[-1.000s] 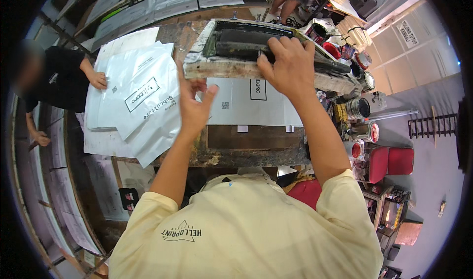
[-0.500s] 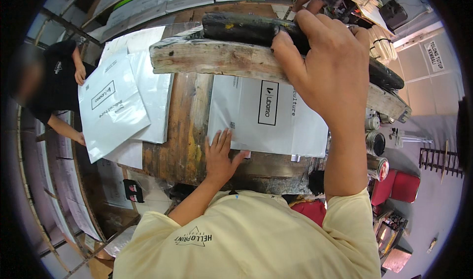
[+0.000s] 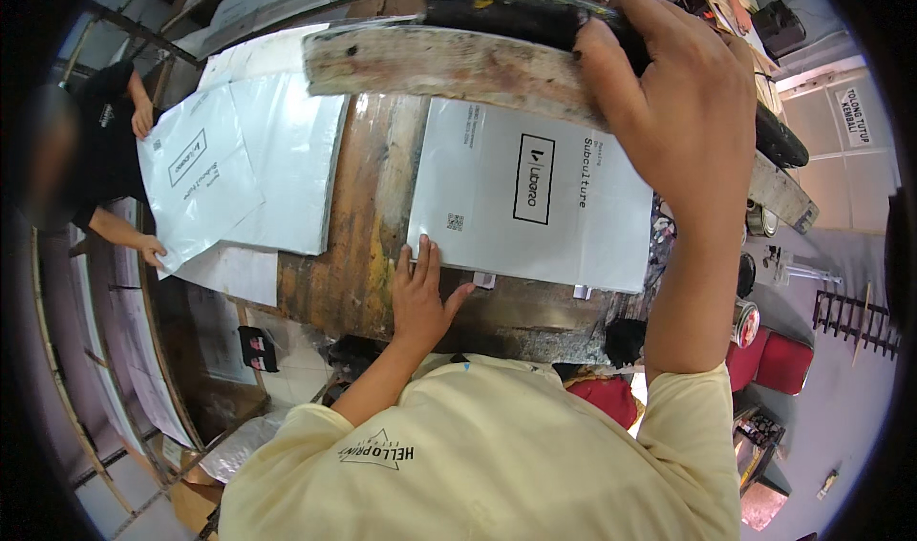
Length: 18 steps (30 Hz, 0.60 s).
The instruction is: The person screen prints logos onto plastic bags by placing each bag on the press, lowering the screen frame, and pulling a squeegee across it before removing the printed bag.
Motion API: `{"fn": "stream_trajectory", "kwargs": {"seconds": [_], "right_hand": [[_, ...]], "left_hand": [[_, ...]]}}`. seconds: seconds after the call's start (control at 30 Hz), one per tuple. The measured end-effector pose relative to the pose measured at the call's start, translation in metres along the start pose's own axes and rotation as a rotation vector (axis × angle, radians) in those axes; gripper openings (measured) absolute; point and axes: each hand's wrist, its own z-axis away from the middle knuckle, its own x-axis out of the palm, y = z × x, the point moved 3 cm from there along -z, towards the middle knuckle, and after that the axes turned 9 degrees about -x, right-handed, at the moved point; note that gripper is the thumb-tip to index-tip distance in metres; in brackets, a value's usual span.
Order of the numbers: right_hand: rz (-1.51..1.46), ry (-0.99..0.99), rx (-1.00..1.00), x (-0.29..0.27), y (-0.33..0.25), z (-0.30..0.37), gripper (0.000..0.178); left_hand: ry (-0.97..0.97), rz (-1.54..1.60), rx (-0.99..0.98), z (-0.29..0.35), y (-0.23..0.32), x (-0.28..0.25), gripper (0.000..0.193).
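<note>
My right hand (image 3: 683, 111) is wrapped round the raised edge of a wooden screen-printing frame (image 3: 449, 68), which has a black padded bar (image 3: 516, 11) along it. Tilted up, the frame stands over the far side of a white plastic sheet or bag (image 3: 478, 178) with black print. That sheet lies flat on the worn wooden table (image 3: 368, 197). At its near left corner my left hand (image 3: 420, 302) lies with fingers spread and nothing held; whether the fingertips touch the sheet I cannot tell. Two small white tabs (image 3: 485, 280) show along the sheet's near edge.
On the left a co-worker's hands (image 3: 148, 250) hold a printed white sheet (image 3: 181, 178) over a stack of similar ones. Metal racks (image 3: 105, 350) with more sheets flank the table. Cans (image 3: 745, 322) and a red chair (image 3: 785, 360) are at the right.
The frame and my right hand appear higher and farther right. My left fingers have moved from on the sheet to its edge, and the sheet looks flatter. The co-worker's sheet has come down onto the stack.
</note>
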Motion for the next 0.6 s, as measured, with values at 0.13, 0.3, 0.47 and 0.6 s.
{"fn": "stream_trajectory", "kwargs": {"seconds": [0.13,0.3,0.47,0.6], "right_hand": [[-0.018,-0.050,0.070,0.002,-0.013,0.014,0.035],[-0.016,-0.026,0.063,0.003,-0.022,0.029,0.042],[0.009,-0.029,0.061,0.004,-0.028,0.041,0.042],[-0.003,-0.008,0.049,0.003,-0.033,0.042,0.041]], "left_hand": [[-0.072,-0.089,-0.028,0.018,-0.020,0.031,0.096],[-0.082,-0.151,-0.060,0.024,-0.028,0.053,0.112],[-0.170,-0.237,-0.038,0.024,-0.030,0.062,0.117],[-0.038,-0.091,-0.013,0.015,-0.025,0.052,0.107]]}}
